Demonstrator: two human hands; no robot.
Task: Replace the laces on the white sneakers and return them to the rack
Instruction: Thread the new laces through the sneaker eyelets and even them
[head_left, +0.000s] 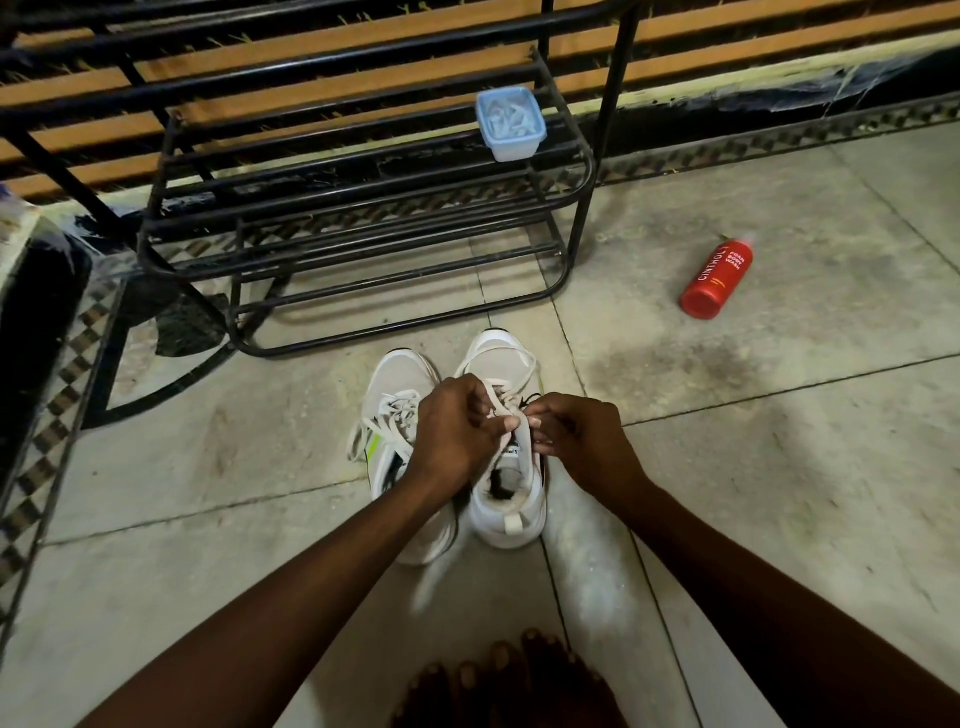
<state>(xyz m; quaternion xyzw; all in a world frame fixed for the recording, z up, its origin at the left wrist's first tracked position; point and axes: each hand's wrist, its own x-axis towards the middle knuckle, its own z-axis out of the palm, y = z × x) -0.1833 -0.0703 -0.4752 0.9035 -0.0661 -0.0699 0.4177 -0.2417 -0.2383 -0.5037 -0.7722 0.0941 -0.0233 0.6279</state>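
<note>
I log left grip (457, 431) and right grip (584, 441) each pinching the lace (501, 400) above one white sneaker (506, 525); second sneaker (402, 374) sits just left of left grip

You can read "CINTHOL" and "FOAM BODY WASH" in white on the red bottle (717, 276) lying on the floor. The tongue label on the right sneaker (506, 457) is too blurred to read.
</note>
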